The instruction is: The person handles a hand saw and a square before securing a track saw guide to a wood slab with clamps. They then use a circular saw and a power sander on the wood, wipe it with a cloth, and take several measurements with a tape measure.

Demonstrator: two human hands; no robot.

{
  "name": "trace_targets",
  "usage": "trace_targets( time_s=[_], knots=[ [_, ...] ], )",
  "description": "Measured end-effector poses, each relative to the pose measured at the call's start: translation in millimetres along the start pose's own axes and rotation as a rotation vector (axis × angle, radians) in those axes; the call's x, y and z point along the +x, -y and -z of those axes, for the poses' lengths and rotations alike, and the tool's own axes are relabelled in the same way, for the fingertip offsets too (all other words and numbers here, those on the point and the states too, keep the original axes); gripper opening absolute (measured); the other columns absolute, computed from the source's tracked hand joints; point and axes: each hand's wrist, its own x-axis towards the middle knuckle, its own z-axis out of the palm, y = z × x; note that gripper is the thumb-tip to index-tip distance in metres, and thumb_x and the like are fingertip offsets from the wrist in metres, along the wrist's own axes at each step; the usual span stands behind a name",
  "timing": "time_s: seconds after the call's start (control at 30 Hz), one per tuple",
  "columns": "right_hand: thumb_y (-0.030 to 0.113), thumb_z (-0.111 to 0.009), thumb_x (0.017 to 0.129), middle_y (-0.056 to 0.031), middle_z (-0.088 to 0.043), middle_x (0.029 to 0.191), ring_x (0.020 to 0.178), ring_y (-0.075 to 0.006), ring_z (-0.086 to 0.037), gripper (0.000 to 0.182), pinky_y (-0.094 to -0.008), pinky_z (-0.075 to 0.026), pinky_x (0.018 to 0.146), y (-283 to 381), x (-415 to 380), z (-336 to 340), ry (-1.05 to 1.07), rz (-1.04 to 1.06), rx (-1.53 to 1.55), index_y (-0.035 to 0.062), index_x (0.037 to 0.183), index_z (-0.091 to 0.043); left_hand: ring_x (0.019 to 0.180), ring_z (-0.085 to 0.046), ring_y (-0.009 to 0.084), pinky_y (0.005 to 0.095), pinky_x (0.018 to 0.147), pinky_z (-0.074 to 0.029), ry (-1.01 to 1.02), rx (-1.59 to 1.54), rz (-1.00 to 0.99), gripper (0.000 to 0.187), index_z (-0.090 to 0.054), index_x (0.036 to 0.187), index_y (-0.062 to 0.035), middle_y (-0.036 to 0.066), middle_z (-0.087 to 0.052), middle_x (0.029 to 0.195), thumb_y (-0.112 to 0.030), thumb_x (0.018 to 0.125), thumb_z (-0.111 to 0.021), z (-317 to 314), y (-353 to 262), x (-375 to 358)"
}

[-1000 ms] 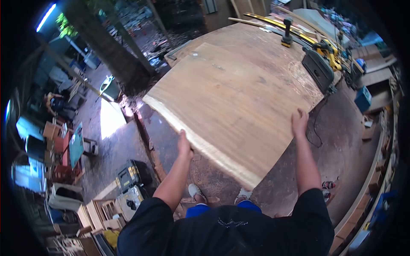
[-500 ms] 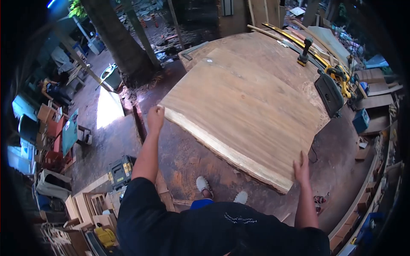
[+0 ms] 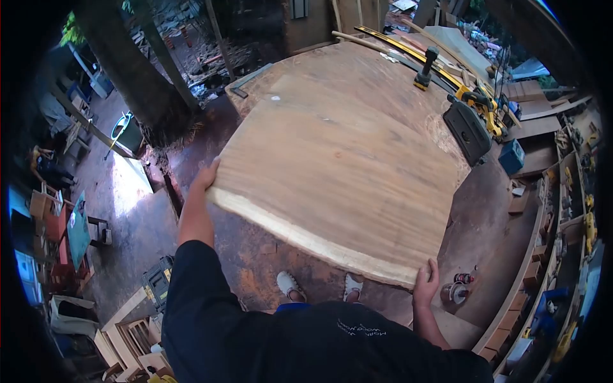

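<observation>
A wide wooden slab point(image 3: 338, 172) with a pale, rough live edge lies over the worktable point(image 3: 319, 59), its near end jutting out toward my body. My left hand point(image 3: 207, 173) is closed on the slab's left edge, close to the front left corner. At the front right corner, my right hand point(image 3: 426, 282) grips the side, fingers along the edge and thumb side up. Both palms are partly hidden by the wood.
A cordless drill point(image 3: 425, 69), a yellow level point(image 3: 408, 56) and a black-and-yellow power saw point(image 3: 471, 124) rest on the table's right side. A tree trunk point(image 3: 137, 70) stands left. Tool shelves point(image 3: 543, 255) line the right, and a tool case point(image 3: 157, 281) sits on the floor.
The slab has turned slightly and come nearer my body, with both hands moving along on it. My right hand has shifted down to the front corner. The whole view has swung a little right.
</observation>
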Motion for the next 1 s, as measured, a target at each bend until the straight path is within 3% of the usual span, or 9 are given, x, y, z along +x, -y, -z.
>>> trace_targets(
  time_s=[0.1,0.17,0.23,0.37,0.63,0.8,0.87,0.93,1.0],
  knots=[
    [0.006,-0.053,0.092,-0.0175,-0.057,0.122,0.112,-0.0220,-0.055,0.033,-0.0341,-0.040,0.100,-22.7,32.4,12.0,-0.151,-0.156,0.356,-0.0058,0.123,-0.052,0.127,-0.047,0.0358,0.0397,0.106,-0.034,-0.006,-0.091,0.134,0.090,-0.052,0.127,0.0075,0.029,-0.051,0.132,-0.071,0.089,-0.030,-25.5,48.9,-15.9],
    [0.007,-0.053,0.094,-0.0152,-0.061,0.116,0.104,-0.0192,-0.059,0.028,-0.0313,-0.045,0.093,-47.4,74.9,28.3,-0.147,-0.143,0.399,-0.0060,0.119,-0.053,0.123,-0.052,0.0296,0.0367,0.103,-0.038,0.106,-0.464,0.270,0.087,-0.056,0.126,0.0047,0.024,-0.055,0.129,-0.071,0.090,-0.033,-27.6,11.6,-124.7],
    [0.010,-0.055,0.095,-0.0140,-0.064,0.110,0.101,-0.0194,-0.061,0.027,-0.0312,-0.046,0.091,-65.1,126.2,38.9,-0.180,-0.145,0.406,-0.0059,0.117,-0.054,0.118,-0.054,0.0249,0.0356,0.100,-0.040,0.083,-0.629,0.365,0.085,-0.054,0.129,0.0032,0.019,-0.057,0.127,-0.070,0.090,-0.035,-68.8,87.5,-149.6],
    [0.015,-0.060,0.094,-0.0137,-0.066,0.105,0.096,-0.0175,-0.062,0.029,-0.0291,-0.048,0.086,-52.4,245.5,25.0,-0.013,-0.011,0.336,-0.0065,0.113,-0.055,0.120,-0.052,0.0287,0.0399,0.104,-0.037,-0.051,-0.750,0.615,0.088,-0.043,0.137,0.0039,0.019,-0.053,0.131,-0.070,0.090,-0.036,-103.4,23.8,-291.7],
    [0.024,-0.065,0.085,-0.0167,-0.067,0.099,0.087,-0.0250,-0.067,0.029,-0.0346,-0.051,0.079,-17.3,452.1,-118.6,0.015,0.200,0.127,0.0034,0.105,-0.068,0.129,-0.044,0.0325,0.0454,0.106,-0.037,-0.088,-1.308,0.613,0.080,-0.031,0.145,-0.0046,0.015,-0.041,0.144,-0.066,0.093,-0.034,-192.5,0.3,-362.4],
    [0.033,-0.064,0.085,-0.0192,-0.063,0.112,0.108,-0.0340,-0.059,0.038,-0.0407,-0.045,0.094,22.3,433.1,-141.0,0.029,0.152,0.039,0.0047,0.110,-0.064,0.128,-0.045,0.0320,0.0476,0.105,-0.039,-0.029,-1.330,0.457,0.078,-0.029,0.145,-0.0076,0.014,-0.042,0.143,-0.065,0.093,-0.038,-201.2,-3.9,-371.7],
    [0.034,-0.064,0.084,-0.0206,-0.051,0.131,0.129,-0.0385,-0.040,0.041,-0.0475,-0.032,0.107,27.2,371.9,-137.0,-0.234,0.579,-0.287,0.0061,0.114,-0.062,0.128,-0.045,0.0320,0.0473,0.105,-0.039,-0.019,-1.358,0.446,0.078,-0.030,0.145,-0.0085,0.014,-0.042,0.143,-0.066,0.092,-0.038,-202.2,7.0,-364.8],
    [0.029,-0.064,0.083,-0.0202,-0.038,0.142,0.138,-0.0425,-0.023,0.038,-0.0548,-0.020,0.111,37.7,307.0,-131.5,-0.090,0.699,-0.247,0.0072,0.114,-0.061,0.128,-0.045,0.0320,0.0471,0.105,-0.038,-0.005,-1.389,0.443,0.079,-0.031,0.145,-0.0094,0.014,-0.042,0.143,-0.067,0.091,-0.039,-201.9,12.3,-352.7],
    [0.027,-0.064,0.083,-0.0201,-0.042,0.139,0.138,-0.0406,-0.027,0.034,-0.0559,-0.020,0.111,58.0,251.3,-123.4,0.124,0.711,-0.176,0.0073,0.110,-0.062,0.128,-0.045,0.0324,0.0468,0.105,-0.038,-0.079,-1.537,0.337,0.078,-0.034,0.144,-0.0105,0.014,-0.042,0.143,-0.067,0.091,-0.038,-188.5,4.5,-342.9]
  ],
)
